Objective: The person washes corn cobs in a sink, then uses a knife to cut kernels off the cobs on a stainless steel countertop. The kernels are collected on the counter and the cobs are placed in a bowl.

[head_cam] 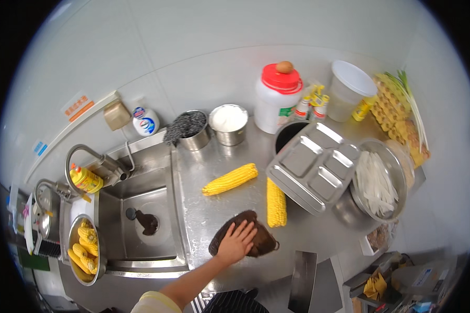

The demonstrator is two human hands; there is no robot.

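My left hand [237,242] lies flat on a dark brown cloth [265,239], palm down with the fingers slightly spread. The folded cloth rests on a stainless steel counter [196,219], right of the sink. Beyond the hand, a peeled corn cob [230,180] lies slantwise on the steel. Another corn cob [277,207] points toward me just past the cloth's right side, its far end beneath the edge of a compartment tray [297,156]. My right hand is out of view.
A steel sink [145,195] with a faucet [76,148] is on the left, beside a bowl [102,266] of corn cobs. Steel pots [230,137] and a red-lidded jar [274,105] stand behind. At right is a bowl [402,195] of pale strips; a dark flat panel [303,279] lies nearer.
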